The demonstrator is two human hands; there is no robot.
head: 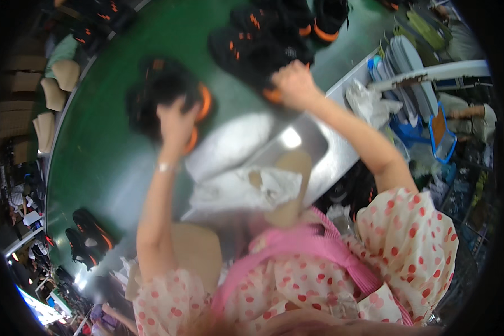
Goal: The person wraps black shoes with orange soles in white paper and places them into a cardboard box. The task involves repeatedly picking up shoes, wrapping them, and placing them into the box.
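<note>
My left hand point(178, 122) grips one of two black shoes point(164, 88) with orange heel trim that lie side by side on the green tabletop point(109, 176). Its fingers reach over the collar, and motion blurs the shoe. Farther to the right, my right hand point(296, 86) is closed at the heel end of another black shoe point(256, 59), whose orange trim shows beside the wrist. My right fingertips are hard to make out. Close to my body lie crumpled white wrapping point(239, 187) and a beige sole-shaped insert point(292, 185).
More black shoes point(327, 21) stand at the table's far side, and another pair point(88, 237) sits near the left edge. A metal tray point(292, 138) is by the front edge. Grey stacked pieces point(407, 71) and a white rail point(445, 73) are at right. Beige inserts point(52, 92) line the left.
</note>
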